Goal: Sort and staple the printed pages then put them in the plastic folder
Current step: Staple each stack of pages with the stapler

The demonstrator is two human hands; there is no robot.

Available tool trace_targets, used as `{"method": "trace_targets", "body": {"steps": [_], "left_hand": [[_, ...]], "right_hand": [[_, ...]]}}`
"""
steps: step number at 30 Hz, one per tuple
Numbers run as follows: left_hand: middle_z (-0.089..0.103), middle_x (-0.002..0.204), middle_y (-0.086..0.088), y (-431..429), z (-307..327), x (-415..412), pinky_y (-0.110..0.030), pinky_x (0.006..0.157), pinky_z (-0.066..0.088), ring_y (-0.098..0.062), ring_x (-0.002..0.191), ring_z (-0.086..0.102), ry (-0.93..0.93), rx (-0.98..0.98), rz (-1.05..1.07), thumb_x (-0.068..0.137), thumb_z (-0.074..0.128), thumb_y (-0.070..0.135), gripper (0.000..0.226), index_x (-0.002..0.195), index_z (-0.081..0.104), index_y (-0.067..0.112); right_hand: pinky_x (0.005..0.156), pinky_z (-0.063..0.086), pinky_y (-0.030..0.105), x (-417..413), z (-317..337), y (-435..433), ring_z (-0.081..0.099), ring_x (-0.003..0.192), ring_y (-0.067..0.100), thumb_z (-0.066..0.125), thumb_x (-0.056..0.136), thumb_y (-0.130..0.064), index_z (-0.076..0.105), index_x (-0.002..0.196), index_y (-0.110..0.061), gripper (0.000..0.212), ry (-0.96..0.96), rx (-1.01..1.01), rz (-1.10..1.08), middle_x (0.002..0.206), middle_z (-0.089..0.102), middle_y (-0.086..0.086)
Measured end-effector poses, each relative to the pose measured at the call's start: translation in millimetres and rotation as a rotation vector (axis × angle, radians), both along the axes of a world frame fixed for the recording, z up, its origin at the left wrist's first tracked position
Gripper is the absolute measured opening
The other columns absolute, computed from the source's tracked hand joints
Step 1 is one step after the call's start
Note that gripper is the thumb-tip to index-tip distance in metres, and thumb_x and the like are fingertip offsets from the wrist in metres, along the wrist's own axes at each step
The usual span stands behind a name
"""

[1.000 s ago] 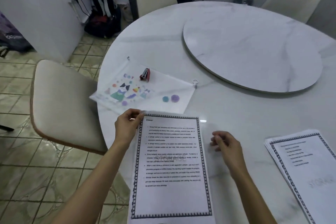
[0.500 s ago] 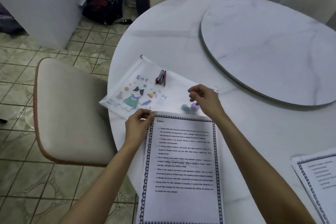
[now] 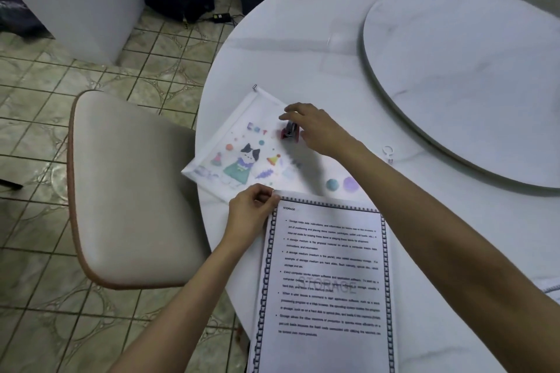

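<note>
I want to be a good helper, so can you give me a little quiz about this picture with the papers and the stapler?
1. True or false: the stapler lies on the plastic folder.
2. What does the left hand pinch? A: the stapler. B: a top corner of the printed pages. C: the chair.
3. Which animal is drawn on the plastic folder?

Key: 1 true. 2 B. 3 a cat.
</note>
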State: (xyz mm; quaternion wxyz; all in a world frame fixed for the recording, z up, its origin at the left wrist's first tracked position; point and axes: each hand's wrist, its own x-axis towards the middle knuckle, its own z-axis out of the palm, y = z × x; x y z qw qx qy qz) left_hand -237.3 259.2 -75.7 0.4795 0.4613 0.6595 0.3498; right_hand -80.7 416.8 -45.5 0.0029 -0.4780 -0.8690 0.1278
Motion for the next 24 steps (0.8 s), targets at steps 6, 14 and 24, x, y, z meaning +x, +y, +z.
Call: {"method": "trace_targets", "body": {"steps": [6,14,24], "left_hand": [[0.059,0.069,0.004,3.6,1.3,-2.3,-0.005,0.050,0.042,0.009,0.052,0.054,-0.040,-0.022,-0.023,0.084,0.067,0.016,0.007,0.081,0.061,0.013],[0.062,0.070,0.000,5.8,4.6,-7.7,-0.018,0.058,0.052,-0.006,0.061,0.061,-0.085,-0.047,-0.054,0.083,0.067,0.014,0.010,0.083,0.061,0.021],[0.062,0.079,0.003,-6.8,28.1,-0.3,-0.022,0.062,0.056,-0.014,0.070,0.061,-0.092,0.047,-0.024,0.084,0.066,0.016,0.009,0.078,0.061,0.021]], "right_hand": [[0.089,0.031,0.030,5.4,-8.4,2.8,0.039,0.124,0.026,0.047,0.088,-0.003,0.051,0.131,-0.016,0.045,-0.078,0.002,0.040,0.136,0.045,0.005],[0.084,0.035,0.031,17.1,-20.6,-10.7,0.046,0.108,0.025,0.058,0.088,-0.021,0.058,0.118,-0.014,0.030,0.017,0.027,-0.067,0.116,0.057,0.004],[0.070,0.039,0.005,33.9,-9.2,-91.2,0.053,0.081,0.000,0.072,0.076,-0.007,0.064,0.106,-0.009,0.031,0.792,-0.077,-0.506,0.097,0.053,-0.001]]}}
